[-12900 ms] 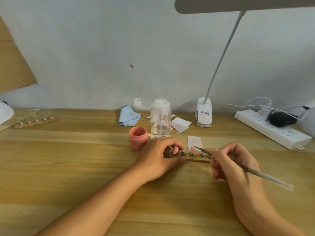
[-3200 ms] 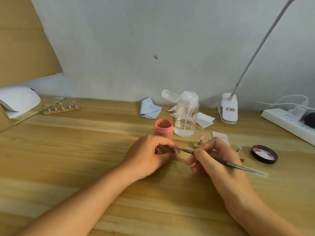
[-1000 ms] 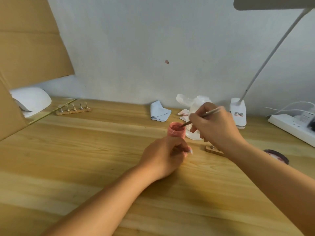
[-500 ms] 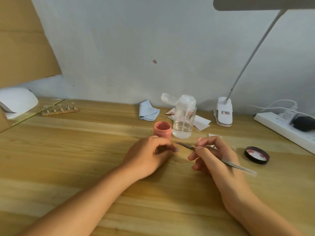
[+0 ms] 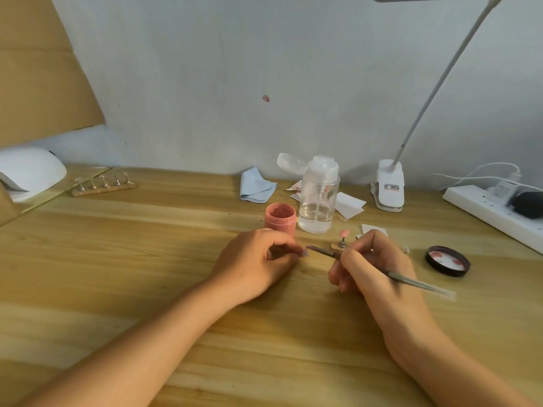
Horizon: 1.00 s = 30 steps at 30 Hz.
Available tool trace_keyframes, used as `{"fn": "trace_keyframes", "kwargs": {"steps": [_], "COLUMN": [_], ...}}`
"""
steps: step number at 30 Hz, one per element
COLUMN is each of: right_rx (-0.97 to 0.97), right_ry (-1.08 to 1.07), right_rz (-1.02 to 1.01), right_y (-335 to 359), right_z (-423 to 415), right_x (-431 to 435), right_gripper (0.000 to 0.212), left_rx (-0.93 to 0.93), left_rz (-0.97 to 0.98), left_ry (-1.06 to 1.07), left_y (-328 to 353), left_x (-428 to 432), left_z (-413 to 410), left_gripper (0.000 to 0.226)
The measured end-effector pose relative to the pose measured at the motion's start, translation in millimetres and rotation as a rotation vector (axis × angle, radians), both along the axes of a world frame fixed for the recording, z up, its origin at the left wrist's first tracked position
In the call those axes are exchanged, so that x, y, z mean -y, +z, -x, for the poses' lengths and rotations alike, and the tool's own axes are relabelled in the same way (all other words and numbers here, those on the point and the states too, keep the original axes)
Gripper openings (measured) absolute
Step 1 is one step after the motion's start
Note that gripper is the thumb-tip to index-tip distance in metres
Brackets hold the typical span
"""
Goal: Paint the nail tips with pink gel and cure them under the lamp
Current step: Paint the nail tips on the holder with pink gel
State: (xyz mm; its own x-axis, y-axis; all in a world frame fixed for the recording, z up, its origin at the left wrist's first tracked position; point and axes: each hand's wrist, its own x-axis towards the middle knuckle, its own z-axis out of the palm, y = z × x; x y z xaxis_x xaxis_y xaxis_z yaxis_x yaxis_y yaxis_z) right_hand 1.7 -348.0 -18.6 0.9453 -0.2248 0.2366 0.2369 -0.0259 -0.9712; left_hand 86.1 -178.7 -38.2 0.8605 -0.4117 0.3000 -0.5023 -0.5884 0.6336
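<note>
Nail tip (image 5: 304, 253) is pinched by left hand (image 5: 255, 262), held low nr middle of the worktop (image 5: 117, 259), prob. for steadiness. Brush (image 5: 411, 281) is gripped pen-style by right hand (image 5: 373, 262), bristles just beside the tip. Gel jar (image 5: 280, 216) stands open behind, prob. for re-dips.

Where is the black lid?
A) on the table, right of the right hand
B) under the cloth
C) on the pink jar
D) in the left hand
A: the lid lies inside-up on the table, right of the right hand; the jar stands open.
</note>
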Motion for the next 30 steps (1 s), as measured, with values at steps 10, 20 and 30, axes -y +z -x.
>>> {"fn": "trace_keyframes", "kwargs": {"steps": [10, 20, 30], "right_rx": [-0.027, 0.007, 0.046], "right_ry": [-0.013, -0.051, 0.049], "right_rz": [0.056, 0.059, -0.017], "right_y": [0.2, -0.9, -0.2], "right_z": [-0.7, -0.1, 0.4], "right_x": [-1.2, -1.0, -2.6], "right_gripper": [0.005, 0.006, 0.007], "left_rx": [0.002, -0.042, -0.069], "left_rz": [-0.009, -0.010, 0.079], "left_ry": [-0.002, 0.014, 0.012], "left_y": [1.6, 2.0, 1.0], "left_x": [-0.6, 0.0, -0.5], "left_z": [1.0, 1.9, -0.6], "left_gripper": [0.016, 0.016, 0.025]}}
